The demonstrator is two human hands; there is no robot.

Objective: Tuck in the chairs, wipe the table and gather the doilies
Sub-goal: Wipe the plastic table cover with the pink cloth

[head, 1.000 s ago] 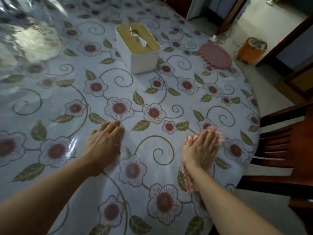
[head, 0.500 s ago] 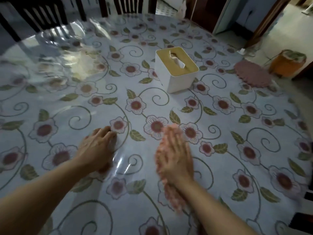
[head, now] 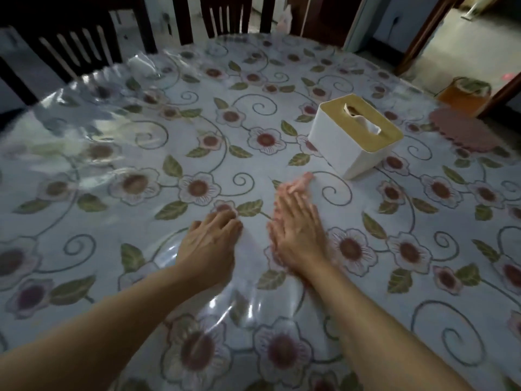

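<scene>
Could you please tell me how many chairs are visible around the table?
2: one dark wooden slat-backed chair at the table's far left edge, another at the far edge, centre. Others may sit outside the frame.

Both hands flat on the flowered surface [head: 112, 221].
The right hand [head: 296, 235] presses a pink cloth [head: 303, 179] with straight fingers [head: 284, 204]; the left hand [head: 210, 241] rests beside it. A tissue box [head: 353, 136] stands beyond, near a pink doily [head: 462, 131].

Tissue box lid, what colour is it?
Mustard yellow tissue box lid on a white body, seen in the head view.
</scene>
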